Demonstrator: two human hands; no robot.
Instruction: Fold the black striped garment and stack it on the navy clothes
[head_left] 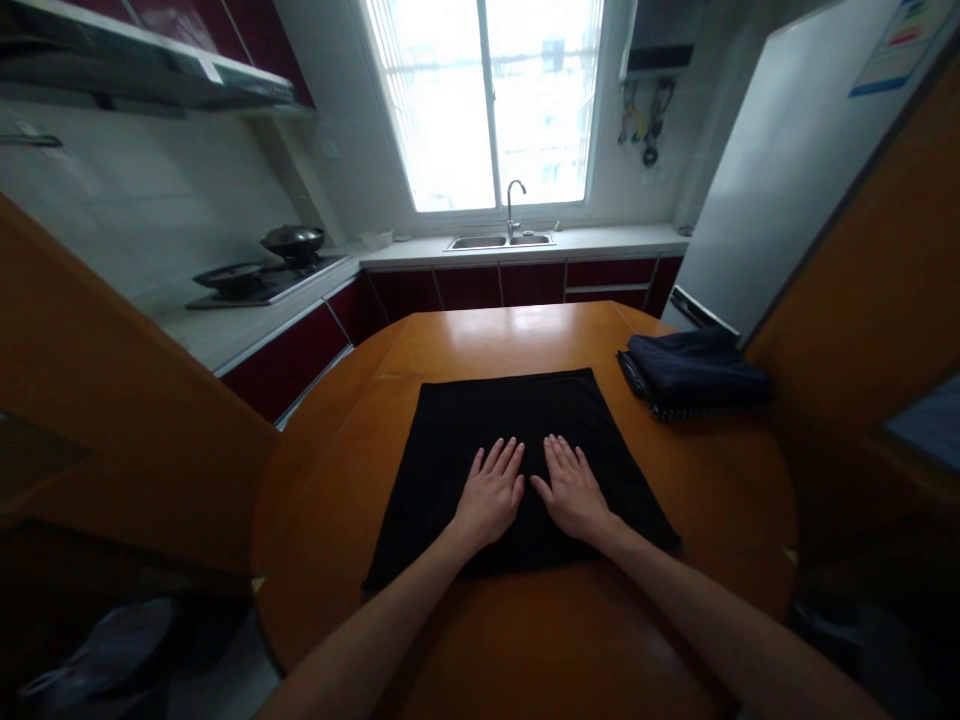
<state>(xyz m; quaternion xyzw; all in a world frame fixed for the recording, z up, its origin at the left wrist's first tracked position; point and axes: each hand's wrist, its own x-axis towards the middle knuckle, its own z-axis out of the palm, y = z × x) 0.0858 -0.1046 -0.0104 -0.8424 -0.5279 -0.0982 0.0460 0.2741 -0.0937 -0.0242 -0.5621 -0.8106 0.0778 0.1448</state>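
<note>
Black cloth (517,460) is found spread flat near the front of the round wooden surface (720,500), already squared into a neat rectangle with no visible creases. Both palms are pressed on its near half: left hand (491,495) and right hand (574,492), side by side, fingers extended and slightly apart, gripping nothing. A folded dark garment (694,372) lies well apart at the right. Judged: flattening done; further folding outstanding.

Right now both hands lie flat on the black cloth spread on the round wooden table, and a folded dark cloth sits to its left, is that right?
Not quite. The head view shows the folded dark cloth to the right of the black cloth, not the left. Both the left hand and right hand do lie flat on it, on the wooden table.
</note>
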